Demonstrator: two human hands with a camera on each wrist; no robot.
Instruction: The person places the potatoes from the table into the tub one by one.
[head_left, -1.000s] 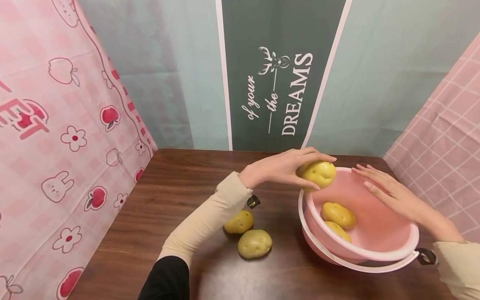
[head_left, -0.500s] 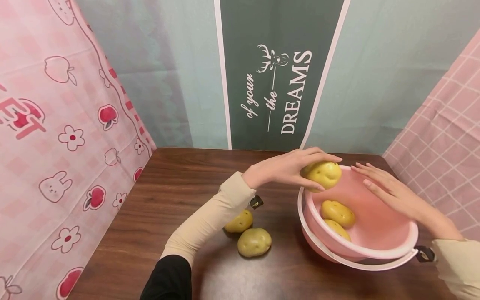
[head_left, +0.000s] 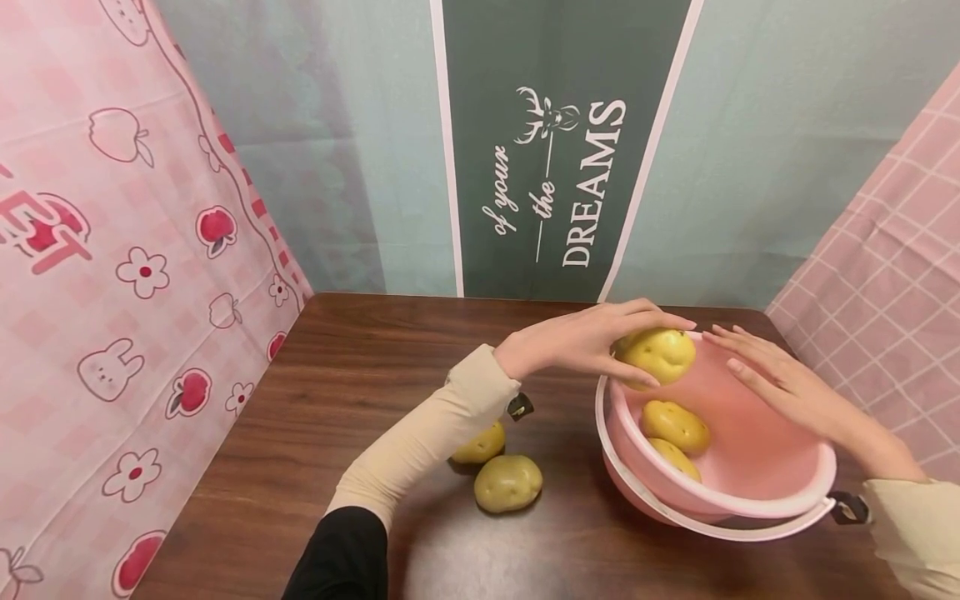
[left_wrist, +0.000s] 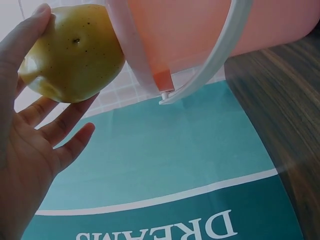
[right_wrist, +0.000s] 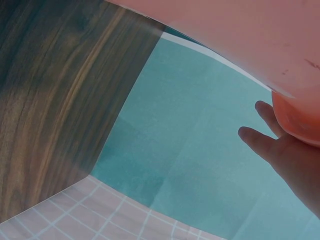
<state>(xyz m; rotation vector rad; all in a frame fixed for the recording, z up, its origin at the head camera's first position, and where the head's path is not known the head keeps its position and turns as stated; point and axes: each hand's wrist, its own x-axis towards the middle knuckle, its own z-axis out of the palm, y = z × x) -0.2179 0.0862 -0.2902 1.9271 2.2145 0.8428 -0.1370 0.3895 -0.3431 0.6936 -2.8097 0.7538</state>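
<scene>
My left hand [head_left: 581, 340] grips a yellow potato [head_left: 660, 357] above the left rim of a pink bucket [head_left: 750, 504]. In the left wrist view, thumb and fingers lie around the potato [left_wrist: 75, 52], right beside the bucket's rim. My right hand [head_left: 795, 390] straddles the bucket's far right rim, its fingers fairly straight and its thumb toward the inside. Outside the bucket wall, the right wrist view shows extended fingers [right_wrist: 260, 142]. Two potatoes [head_left: 677, 427] lie inside the bucket. On the table, one potato [head_left: 507, 483] lies in front of another [head_left: 478, 444], partly hidden by my left sleeve.
The bucket's white handle [head_left: 697, 525] hangs down along its near side. Under everything is a dark wooden table [head_left: 360, 375]. A printed teal cloth [head_left: 337, 167] stands behind it, with pink patterned cloths [head_left: 142, 400] at the left and right.
My left hand has moved slightly right with the potato, further over the bucket's rim. The right hand, the bucket and the other potatoes stay nearly the same.
</scene>
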